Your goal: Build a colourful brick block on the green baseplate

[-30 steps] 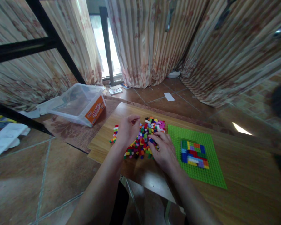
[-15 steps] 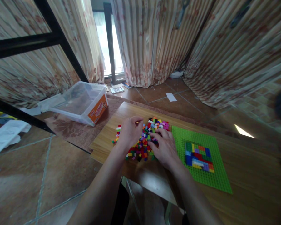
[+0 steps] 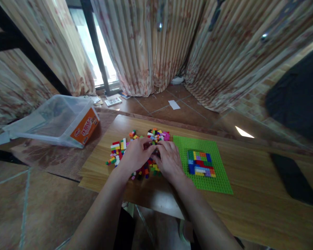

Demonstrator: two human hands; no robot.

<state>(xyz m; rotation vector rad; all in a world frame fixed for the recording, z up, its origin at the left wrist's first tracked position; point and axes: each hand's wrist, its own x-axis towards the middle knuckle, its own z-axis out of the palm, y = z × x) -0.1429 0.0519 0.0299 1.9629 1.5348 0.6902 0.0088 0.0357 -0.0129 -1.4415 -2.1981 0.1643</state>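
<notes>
My left hand (image 3: 136,155) and my right hand (image 3: 170,159) meet fingertip to fingertip above a loose pile of small coloured toy bricks (image 3: 118,147). Thumb and fingers of both hands are closed in a pinch. Whatever lies between them is too small and too hidden to make out. Right of my right hand lies a green baseplate (image 3: 221,180). A square, multicoloured block of joined bricks (image 3: 201,164) stands on it, in red, blue, yellow, green and orange.
A wooden table (image 3: 250,201) carries the bricks and baseplate. On its right side lies a flat black object (image 3: 294,178). To the left, a clear plastic bin (image 3: 67,133) with an orange label stands on a mat (image 3: 49,159). Striped curtains (image 3: 146,52) hang behind.
My hands were apart over the pile and have come together at the fingertips. The view has swung right, so the table and bin appear further left.
</notes>
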